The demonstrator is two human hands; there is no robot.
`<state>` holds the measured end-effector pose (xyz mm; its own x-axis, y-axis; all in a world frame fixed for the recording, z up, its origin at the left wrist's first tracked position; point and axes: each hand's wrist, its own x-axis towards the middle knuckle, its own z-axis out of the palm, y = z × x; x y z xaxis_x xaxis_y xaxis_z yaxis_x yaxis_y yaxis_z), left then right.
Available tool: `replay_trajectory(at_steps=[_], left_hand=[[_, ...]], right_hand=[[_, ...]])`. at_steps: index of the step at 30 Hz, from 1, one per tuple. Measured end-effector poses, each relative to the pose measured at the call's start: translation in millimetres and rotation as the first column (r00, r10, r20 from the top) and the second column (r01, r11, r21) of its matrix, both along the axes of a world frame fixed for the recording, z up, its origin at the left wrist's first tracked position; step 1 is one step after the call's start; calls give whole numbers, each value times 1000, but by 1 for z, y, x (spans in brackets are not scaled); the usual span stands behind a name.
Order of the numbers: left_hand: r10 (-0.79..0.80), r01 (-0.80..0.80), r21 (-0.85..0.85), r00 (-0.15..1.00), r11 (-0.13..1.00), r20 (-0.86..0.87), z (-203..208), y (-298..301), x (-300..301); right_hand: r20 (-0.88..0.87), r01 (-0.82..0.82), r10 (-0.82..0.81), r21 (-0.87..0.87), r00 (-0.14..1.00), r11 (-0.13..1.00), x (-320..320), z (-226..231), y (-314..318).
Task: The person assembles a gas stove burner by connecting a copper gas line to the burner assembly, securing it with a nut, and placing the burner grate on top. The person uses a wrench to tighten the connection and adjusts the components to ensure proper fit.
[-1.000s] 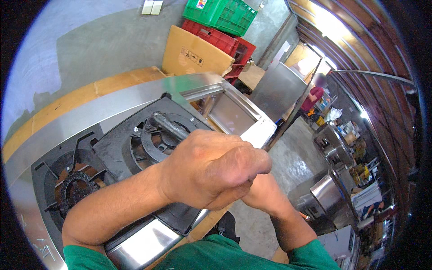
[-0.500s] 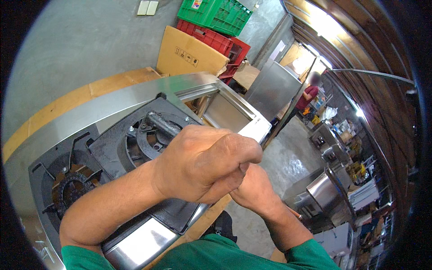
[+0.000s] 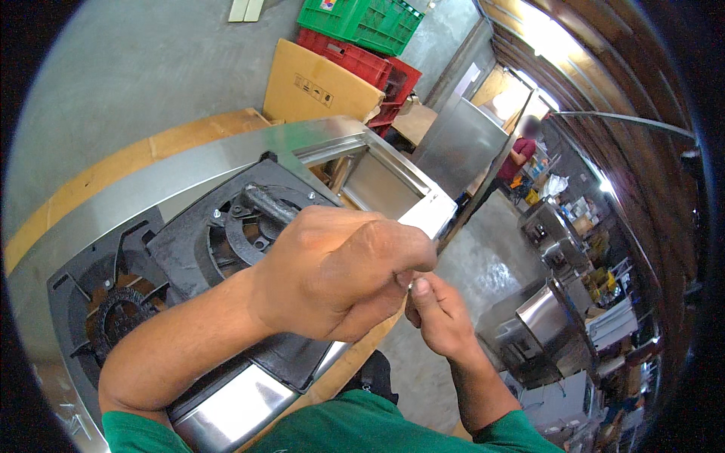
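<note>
My left hand [image 3: 351,272] is raised in front of me over the right part of a steel-framed stove [image 3: 226,155], its fingers curled closed. Whatever it holds is hidden behind the fingers. Just to its right and lower, my right hand [image 3: 439,313] is closed with the thumb pressed against the bent forefinger. A tiny pale bit shows at that pinch, too small to name. Below the left hand lies a black cast-iron burner plate [image 3: 189,249] with a stubby black burner pipe [image 3: 268,202]. A second burner [image 3: 124,317] sits at the left, partly behind my forearm.
A square opening [image 3: 381,181] is in the stove top's far end. Behind stand a cardboard sheet [image 3: 317,83], red crates [image 3: 347,57] and a green crate [image 3: 362,21]. A person in a dark red shirt [image 3: 519,155] stands far right. Steel equipment [image 3: 547,317] lines the right side.
My right hand has drawn slightly down and right from behind the left, so its thumb and pinch now show. My left hand has barely moved.
</note>
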<state>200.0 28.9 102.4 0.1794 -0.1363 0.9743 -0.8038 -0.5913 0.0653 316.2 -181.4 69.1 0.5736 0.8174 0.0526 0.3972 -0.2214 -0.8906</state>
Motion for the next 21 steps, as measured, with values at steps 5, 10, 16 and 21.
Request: replay_trajectory(at_steps=[5,10,16,21], left_hand=[[14,-13,-17,1000,1000,11,-2,-2,3],[25,-25,-3,1000,1000,-9,-1,-1,0],[4,-3,17,998,1000,-61,1,3,-4],[-9,8,-16,996,1000,-84,3,0,-3]], right_hand=[[249,2,7,-33,968,999,3,-13,4],[224,-17,-9,112,974,994,6,-30,26],[235,29,-33,20,972,999,-1,-15,43],[266,-3,-23,98,964,995,4,-17,41]])
